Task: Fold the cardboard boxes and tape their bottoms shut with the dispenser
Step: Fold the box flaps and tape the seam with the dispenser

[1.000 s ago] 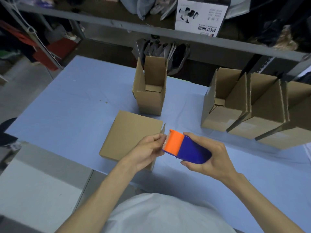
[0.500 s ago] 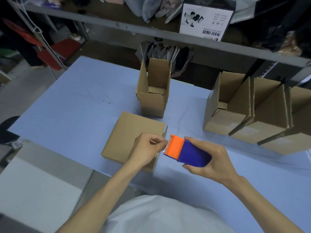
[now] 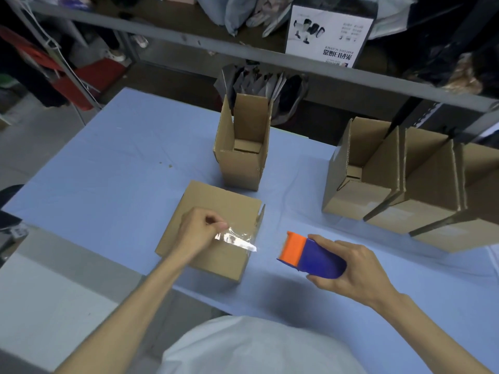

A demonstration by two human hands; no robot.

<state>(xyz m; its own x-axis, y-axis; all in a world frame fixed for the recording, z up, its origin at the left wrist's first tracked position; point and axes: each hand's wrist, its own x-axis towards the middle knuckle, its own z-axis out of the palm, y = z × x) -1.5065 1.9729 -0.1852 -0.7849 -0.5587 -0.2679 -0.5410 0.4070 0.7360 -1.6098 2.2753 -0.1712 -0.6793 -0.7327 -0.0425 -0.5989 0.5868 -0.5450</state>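
The right hand is gripping the blue-and-orange dispenser, fingers curling round its blue body, holding it over the tabletop just right of the nearest box. The left hand is pinching one end of a clear tape strip, which is stretching across that box's closed upper face toward its right edge. Behind it an open box is standing upright. Further right, a row of open boxes is sitting on the tabletop.

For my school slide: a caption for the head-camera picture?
Left hand pinches clear tape over a box; right hand holds the dispenser.
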